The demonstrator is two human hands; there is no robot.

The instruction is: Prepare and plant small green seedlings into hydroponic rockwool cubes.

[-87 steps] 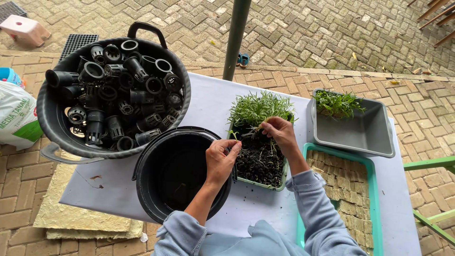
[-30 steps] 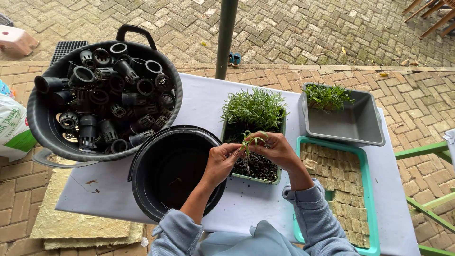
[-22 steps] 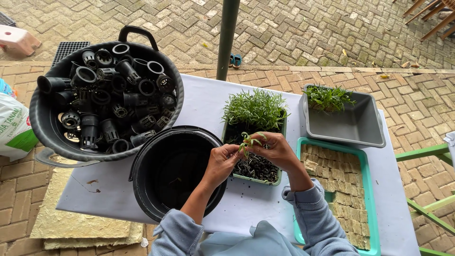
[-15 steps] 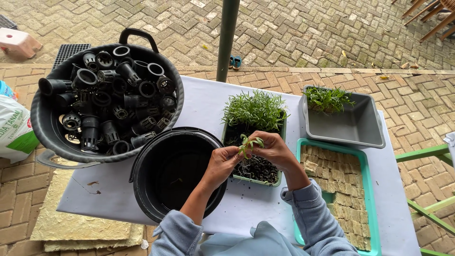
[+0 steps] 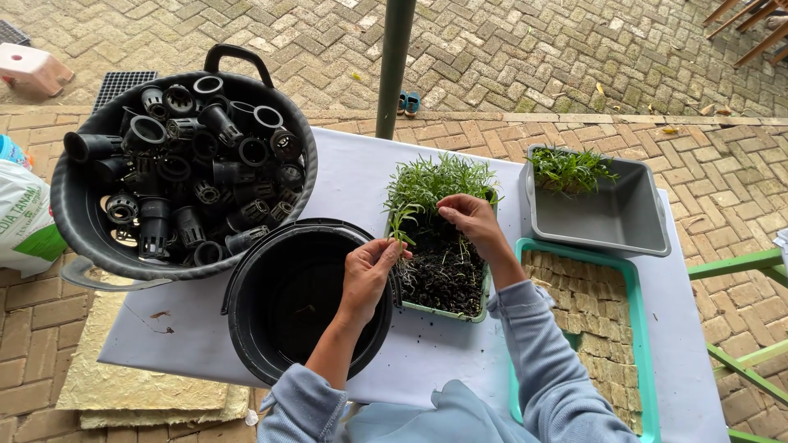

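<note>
Left hand [image 5: 367, 275] now pinching a lone seedling [image 5: 400, 223] beside the seedling tray [image 5: 443, 310], parted from the right hand [image 5: 468, 217], whose fingertips press together over the tray's sprouts: one plant separated.

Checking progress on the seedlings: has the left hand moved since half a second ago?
Yes. The left hand, pinching a seedling, has drawn left from the right hand, off the seedling tray toward the black bucket.

A single head-worn camera looks steeply down from above the person's shoulders, close over the table [image 5: 492, 361], facing forward across it to the brick paving [image 5: 509, 49] beyond; no second view exists.
</note>
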